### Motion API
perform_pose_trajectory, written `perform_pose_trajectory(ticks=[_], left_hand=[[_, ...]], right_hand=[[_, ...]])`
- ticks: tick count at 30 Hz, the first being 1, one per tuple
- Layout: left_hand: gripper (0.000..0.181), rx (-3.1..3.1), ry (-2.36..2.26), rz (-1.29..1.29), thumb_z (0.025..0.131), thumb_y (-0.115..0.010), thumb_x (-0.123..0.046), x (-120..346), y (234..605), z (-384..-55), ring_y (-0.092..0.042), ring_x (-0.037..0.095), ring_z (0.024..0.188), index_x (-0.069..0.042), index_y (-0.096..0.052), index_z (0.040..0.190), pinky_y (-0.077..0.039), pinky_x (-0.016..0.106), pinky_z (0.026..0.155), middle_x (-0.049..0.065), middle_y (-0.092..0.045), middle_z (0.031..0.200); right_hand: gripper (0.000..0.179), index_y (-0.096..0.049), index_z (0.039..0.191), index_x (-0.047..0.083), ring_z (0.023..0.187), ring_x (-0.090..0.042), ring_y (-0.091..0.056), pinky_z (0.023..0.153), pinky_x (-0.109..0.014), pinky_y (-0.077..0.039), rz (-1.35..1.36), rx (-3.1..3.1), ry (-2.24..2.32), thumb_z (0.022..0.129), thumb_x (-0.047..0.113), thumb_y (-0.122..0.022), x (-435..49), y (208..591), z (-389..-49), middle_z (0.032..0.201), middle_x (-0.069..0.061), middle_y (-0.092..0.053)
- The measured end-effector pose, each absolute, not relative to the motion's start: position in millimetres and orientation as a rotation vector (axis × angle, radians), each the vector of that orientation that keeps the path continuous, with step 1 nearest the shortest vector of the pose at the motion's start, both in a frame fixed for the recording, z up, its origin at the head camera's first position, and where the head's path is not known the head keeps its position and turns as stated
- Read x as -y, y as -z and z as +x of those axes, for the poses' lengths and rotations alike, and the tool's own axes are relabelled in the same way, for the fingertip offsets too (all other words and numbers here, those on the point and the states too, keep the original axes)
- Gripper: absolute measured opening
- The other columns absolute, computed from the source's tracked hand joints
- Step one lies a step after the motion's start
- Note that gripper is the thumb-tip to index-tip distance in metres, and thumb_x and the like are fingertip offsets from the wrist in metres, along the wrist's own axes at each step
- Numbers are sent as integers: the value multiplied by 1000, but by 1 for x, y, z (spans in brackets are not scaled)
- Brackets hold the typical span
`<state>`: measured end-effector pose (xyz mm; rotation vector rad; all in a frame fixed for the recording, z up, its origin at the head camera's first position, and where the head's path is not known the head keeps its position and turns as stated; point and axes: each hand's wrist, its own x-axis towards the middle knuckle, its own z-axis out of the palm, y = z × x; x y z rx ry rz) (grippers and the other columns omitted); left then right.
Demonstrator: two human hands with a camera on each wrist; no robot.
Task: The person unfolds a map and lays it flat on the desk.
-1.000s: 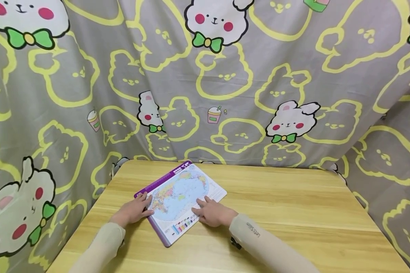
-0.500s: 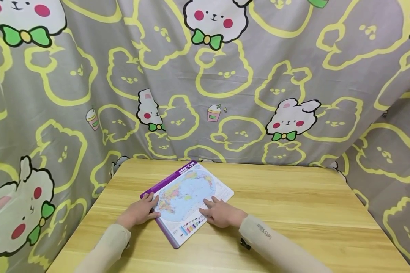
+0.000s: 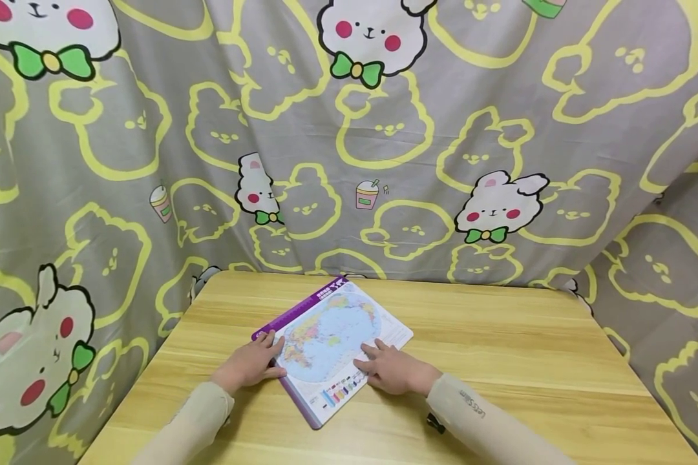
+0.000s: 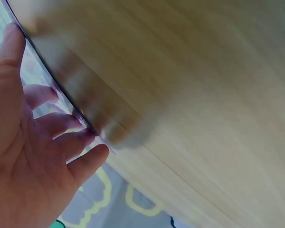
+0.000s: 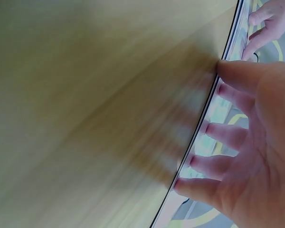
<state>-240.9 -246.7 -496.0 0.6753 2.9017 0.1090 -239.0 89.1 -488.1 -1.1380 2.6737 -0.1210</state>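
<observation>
A thin world map board (image 3: 333, 336) lies flat and turned at an angle on the table, its purple strip with a ruler scale along the far left side. My left hand (image 3: 249, 363) rests on its left edge with spread fingers. On the lower right edge, the fingertips of my right hand (image 3: 397, 370) press on the printed face. Both wrist views show the board edge-on: the left hand (image 4: 42, 137) touches it with thumb and fingers extended, and so does the right hand (image 5: 256, 147).
The light wooden table (image 3: 500, 349) reaches back to a grey curtain (image 3: 407, 148) with yellow outlines and white rabbit figures. The curtain also hangs along both sides. A small black object (image 3: 435, 423) shows under the right sleeve.
The map board has slid to the right across the table and slightly toward me, with both hands travelling along on it. Its angle looks much the same.
</observation>
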Motion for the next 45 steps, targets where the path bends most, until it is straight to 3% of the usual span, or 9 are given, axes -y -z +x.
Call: perform_pose_trajectory(ticks=[14, 25, 33, 45], left_hand=[[73, -2875, -131, 729, 88, -61, -46, 226, 491, -237, -33, 49, 129, 2, -43, 139, -33, 57, 103, 32, -35, 141], [74, -2883, -37, 778, 87, -59, -51, 207, 490, -245, -36, 47, 129, -1, -45, 139, -36, 55, 102, 30, -38, 141], [77, -2889, -97, 850, 88, -54, -56, 199, 488, -248, -35, 50, 128, 0, -43, 140, -35, 57, 101, 33, -37, 140], [76, -2852, -30, 765, 87, -57, -55, 179, 490, -250, -32, 44, 132, -4, -43, 141, -37, 52, 103, 29, -34, 144]], right_hand=[[42, -50, 139, 20, 132, -48, -29, 100, -61, -34, -1153, -2648, 205, 97, 23, -51, -115, 492, -241, 149, -17, -34], [43, -49, 139, 16, 133, -49, -24, 105, -61, -27, -1099, -2635, 264, 97, 22, -51, -134, 489, -244, 150, -19, -30], [46, -47, 141, 15, 135, -46, -24, 106, -60, -26, -1069, -2656, 249, 96, 24, -51, -144, 490, -248, 150, -22, -28], [46, -48, 140, 14, 135, -47, -23, 106, -61, -25, -1039, -2646, 289, 95, 22, -53, -160, 490, -246, 149, -24, -28]])
